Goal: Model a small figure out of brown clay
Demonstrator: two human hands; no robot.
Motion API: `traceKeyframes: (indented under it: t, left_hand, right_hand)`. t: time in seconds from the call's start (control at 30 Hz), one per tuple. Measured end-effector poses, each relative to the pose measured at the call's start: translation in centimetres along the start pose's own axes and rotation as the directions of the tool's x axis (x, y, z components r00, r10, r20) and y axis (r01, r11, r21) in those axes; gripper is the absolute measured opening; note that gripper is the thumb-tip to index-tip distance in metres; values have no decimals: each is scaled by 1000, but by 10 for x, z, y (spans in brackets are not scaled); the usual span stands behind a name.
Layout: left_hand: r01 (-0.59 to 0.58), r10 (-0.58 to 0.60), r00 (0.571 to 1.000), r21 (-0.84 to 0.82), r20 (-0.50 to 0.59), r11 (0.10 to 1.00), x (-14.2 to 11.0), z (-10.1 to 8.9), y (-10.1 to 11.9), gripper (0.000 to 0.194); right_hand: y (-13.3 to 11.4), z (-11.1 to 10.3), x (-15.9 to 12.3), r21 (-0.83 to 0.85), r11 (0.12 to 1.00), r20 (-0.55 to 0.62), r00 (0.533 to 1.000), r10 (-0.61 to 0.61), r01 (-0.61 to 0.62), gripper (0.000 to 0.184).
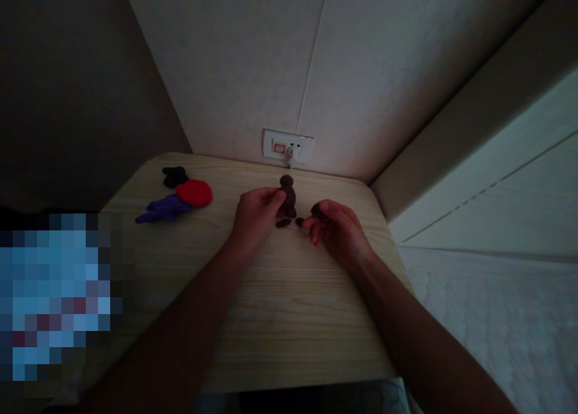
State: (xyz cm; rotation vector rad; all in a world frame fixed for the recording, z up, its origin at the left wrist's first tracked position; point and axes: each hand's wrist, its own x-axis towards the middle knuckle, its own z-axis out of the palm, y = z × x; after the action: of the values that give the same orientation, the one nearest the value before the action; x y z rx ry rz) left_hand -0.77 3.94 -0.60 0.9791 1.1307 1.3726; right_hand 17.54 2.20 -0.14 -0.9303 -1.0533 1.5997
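With left hand [257,212], grips brown figure [289,196] by its side, directly in front of socket [286,141], and with right hand [341,227] pinches dark piece [316,209] to socket's front right, well apart from red disc [194,193] left of socket.

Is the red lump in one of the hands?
No, the red lump lies on the table, apart from both the left hand and the right hand.

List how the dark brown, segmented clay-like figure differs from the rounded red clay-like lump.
The brown figure is upright in the left hand; the red lump lies on the wood-grained table. The figure stacks several rounded parts; the lump looks like one broad piece. Both look matte.
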Motion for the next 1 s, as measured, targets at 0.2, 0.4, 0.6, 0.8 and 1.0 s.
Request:
traceKeyframes:
  t: [0.2,0.4,0.6,0.8,1.0]
  left_hand:
    - [98,-100,991,17,91,995,-2,0,7,21]
    - [-78,56,995,287,84,955,-2,-2,11,11]
    - [-171,147,985,494,88,853,-6,-2,4,19]
    - [-169,125,985,576,115,800,-8,-1,8,8]
    - [-284,251,956,673,148,683,-7,-4,6,5]
  right_hand:
    - [-9,-7,4,64,995,-132,989,-64,73,24]
    - [-9,-10,8,53,997,-104,994,-42,48,31]
    - [-8,-10,5,7,998,-9,998,-58,58,25]
    - [-10,-5,0,65,998,43,999,-28,25,39]
    - [-8,-5,-2,-30,998,24,998,-59,60,41]
